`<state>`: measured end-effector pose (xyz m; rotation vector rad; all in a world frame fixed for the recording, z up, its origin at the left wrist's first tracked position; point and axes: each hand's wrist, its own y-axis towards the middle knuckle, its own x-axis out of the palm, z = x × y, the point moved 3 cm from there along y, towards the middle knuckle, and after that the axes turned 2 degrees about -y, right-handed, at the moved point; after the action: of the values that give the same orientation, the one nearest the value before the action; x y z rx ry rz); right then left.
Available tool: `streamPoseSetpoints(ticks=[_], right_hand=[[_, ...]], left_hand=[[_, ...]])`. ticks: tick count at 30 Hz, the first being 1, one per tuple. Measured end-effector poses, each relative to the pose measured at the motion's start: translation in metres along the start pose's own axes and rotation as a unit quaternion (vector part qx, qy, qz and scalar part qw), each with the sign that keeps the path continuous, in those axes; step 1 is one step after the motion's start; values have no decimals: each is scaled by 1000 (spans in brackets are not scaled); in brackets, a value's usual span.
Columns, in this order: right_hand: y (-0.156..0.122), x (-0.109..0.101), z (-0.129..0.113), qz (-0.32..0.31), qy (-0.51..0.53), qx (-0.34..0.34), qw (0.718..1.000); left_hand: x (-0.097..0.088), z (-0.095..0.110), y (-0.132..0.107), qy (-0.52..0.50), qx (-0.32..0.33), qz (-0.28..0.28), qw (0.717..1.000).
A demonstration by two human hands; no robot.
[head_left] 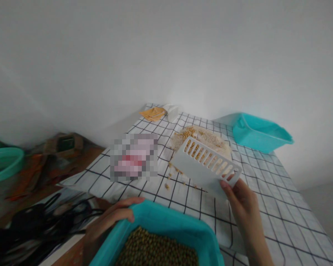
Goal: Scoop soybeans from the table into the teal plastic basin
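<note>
My left hand (111, 216) is closed over the near-left rim of a teal plastic bin (180, 218). Many small, round, brownish-green beans or pellets (155, 247) cover the bottom of this bin. Between the thumb and fingers of my right hand (242, 195) is the corner of a white slotted plastic piece (195, 166), held tilted above the table. A row of oblong slots runs along its upper edge; whether it is a flat panel or a basket's side I cannot tell. Behind it lies a spread of pale grains and yellowish beans (211, 138), partly hidden by the piece.
A second teal bin (249, 136) stands at the back right of the checked tablecloth (269, 184). Yellow cloth or paper (152, 113) lies near the wall, beside a white item (171, 112). A blurred-out pinkish object (135, 157) sits left. Loose beans (167, 186) dot the cloth.
</note>
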<state>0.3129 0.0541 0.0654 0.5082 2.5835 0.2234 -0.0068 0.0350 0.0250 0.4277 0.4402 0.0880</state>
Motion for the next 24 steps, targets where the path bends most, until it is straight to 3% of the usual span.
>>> streamPoseSetpoints(ticks=[7,12,16,24], right_hand=[[-8,-8,7,24,22,14,999],[-13,-5,0,2,15,-4,1000],[-15,-4,-3,10,14,1,1000],[-22,-10,13,26,45,41,998]], left_hand=[[7,-8,-7,-73,-45,53,995],[2,-10,-5,-49,-52,18,997],[1,-10,-3,-35,-23,8,999],[7,-12,-9,-76,-16,46,996]])
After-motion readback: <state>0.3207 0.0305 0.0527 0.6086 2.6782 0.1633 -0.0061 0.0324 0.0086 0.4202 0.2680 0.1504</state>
